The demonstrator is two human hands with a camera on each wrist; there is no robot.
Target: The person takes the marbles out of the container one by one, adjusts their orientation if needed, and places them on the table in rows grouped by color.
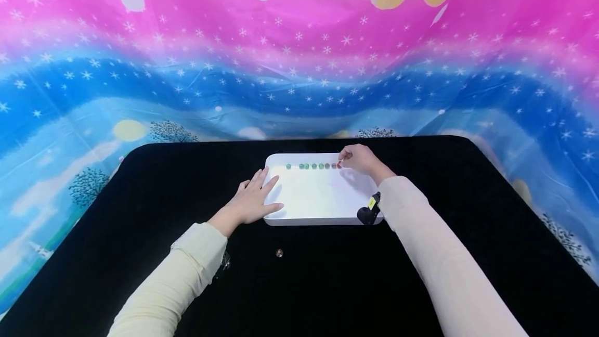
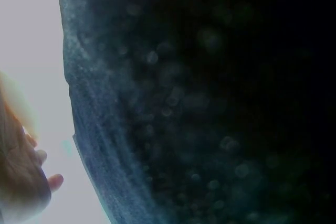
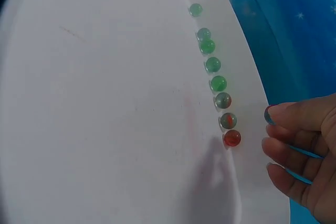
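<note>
Glass marbles line the far side of a white tray [image 1: 323,196]. In the right wrist view they run from a pale green marble [image 3: 196,9] through more greens to two greyish ones with red streaks, ending in a red marble [image 3: 232,138]. My right hand [image 1: 360,159] is at the tray's far right. Its thumb and forefinger pinch a small marble [image 3: 269,114], mostly hidden by the fingertips, beside the row's red end. My left hand [image 1: 251,197] lies with spread fingers over the tray's left rim; only part of that hand [image 2: 23,177] shows in the left wrist view.
One marble [image 1: 279,253] lies on the black tablecloth [image 1: 327,285] in front of the tray. A shiny, unclear glassy thing [image 1: 226,260] shows beside the left sleeve. A black device [image 1: 367,215] sits at the right wrist. A patterned curtain [image 1: 299,66] hangs behind the table.
</note>
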